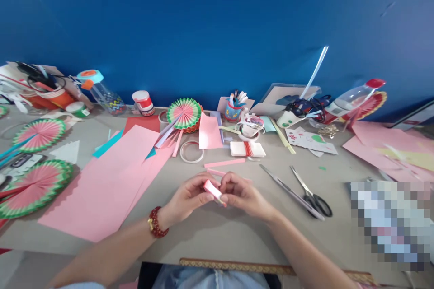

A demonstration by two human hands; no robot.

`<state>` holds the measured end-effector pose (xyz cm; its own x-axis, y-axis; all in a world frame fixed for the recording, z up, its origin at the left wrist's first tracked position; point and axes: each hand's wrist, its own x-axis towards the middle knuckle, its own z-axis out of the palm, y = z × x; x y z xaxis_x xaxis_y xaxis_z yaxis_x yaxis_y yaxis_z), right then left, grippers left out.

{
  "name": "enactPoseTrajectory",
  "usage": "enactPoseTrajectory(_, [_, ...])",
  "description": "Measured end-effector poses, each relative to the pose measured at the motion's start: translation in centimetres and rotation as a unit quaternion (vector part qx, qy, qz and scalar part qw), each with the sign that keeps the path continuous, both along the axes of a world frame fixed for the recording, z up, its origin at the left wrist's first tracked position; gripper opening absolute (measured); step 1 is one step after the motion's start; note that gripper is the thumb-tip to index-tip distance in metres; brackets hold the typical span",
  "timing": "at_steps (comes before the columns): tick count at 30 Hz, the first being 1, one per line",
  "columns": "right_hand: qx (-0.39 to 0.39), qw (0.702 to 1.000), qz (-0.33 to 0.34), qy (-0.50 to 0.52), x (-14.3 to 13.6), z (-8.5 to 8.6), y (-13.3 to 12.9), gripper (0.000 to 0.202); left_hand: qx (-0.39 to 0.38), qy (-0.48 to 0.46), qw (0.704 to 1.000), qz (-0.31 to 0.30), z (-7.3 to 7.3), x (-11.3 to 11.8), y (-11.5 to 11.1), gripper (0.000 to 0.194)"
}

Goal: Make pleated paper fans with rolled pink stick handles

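Observation:
Both hands meet over the near middle of the table. My left hand (190, 196), with a red bead bracelet (158, 222) at its wrist, pinches one end of a small folded piece of pink and white paper (213, 189). The fingers of my right hand (242, 194) are closed on the other end of it. How the paper is folded inside the fingers is partly hidden. Just beyond the hands lie thin pink paper strips (224, 163). To the right rest black-handled scissors (311, 194) and a long slim grey tool (293, 193), partly over the scissors' handles.
Large pink sheets (101, 185) cover the left side, near pleated paper fans (37, 185). Along the blue wall stand a pleated fan (184, 114), a roll of tape (191, 151), a pen cup (233, 110) and a plastic bottle (352, 97). More pink paper (376, 144) lies right.

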<state>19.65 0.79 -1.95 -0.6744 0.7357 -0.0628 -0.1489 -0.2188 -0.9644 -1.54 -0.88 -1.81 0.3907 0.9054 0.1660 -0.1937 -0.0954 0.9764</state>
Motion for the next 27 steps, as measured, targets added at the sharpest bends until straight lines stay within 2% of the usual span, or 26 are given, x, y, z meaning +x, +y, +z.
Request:
enactPoseTrajectory(3, [0.037,0.999,0.005,-0.031,0.0,-0.3,0.0,0.033,-0.002,0.008,1.000,0.003,-0.1,0.0,-0.3,0.032])
enactPoseTrajectory(5, [0.130,0.986,-0.051,-0.093,0.1,-0.3,0.0,0.026,-0.002,0.031,0.999,0.011,-0.2,-0.1,-0.3,0.030])
enactPoseTrajectory(6, [0.198,0.968,-0.091,-0.127,0.1,-0.2,-0.1,0.022,0.002,0.053,0.998,0.019,-0.3,-0.2,-0.2,0.028])
enactPoseTrajectory(8, [0.334,0.913,-0.162,-0.171,0.1,0.1,-0.2,0.012,0.029,0.112,0.992,0.041,-0.6,-0.4,-0.1,0.025])
enactPoseTrajectory(10, [0.426,0.869,-0.189,-0.170,-0.1,0.6,-0.4,0.006,0.076,0.170,0.981,0.057,-0.8,-0.6,-0.1,0.021])
enactPoseTrajectory(11, [0.446,0.860,-0.188,-0.162,-0.2,0.8,-0.6,0.008,0.100,0.192,0.974,0.061,-0.9,-0.6,-0.1,0.019])
enactPoseTrajectory(15, [0.446,0.864,-0.171,-0.160,-0.9,1.3,-1.0,0.010,0.165,0.240,0.955,0.055,-1.0,-0.5,-0.4,0.017])
enactPoseTrajectory(21, [0.424,0.870,-0.169,-0.187,-0.9,1.3,-1.2,0.011,0.177,0.271,0.945,0.049,-0.8,-0.2,-0.6,0.013])
enactPoseTrajectory(27, [0.434,0.863,-0.156,-0.206,-0.6,1.3,-1.3,0.015,0.196,0.300,0.933,0.047,-0.9,0.0,-0.7,0.014])
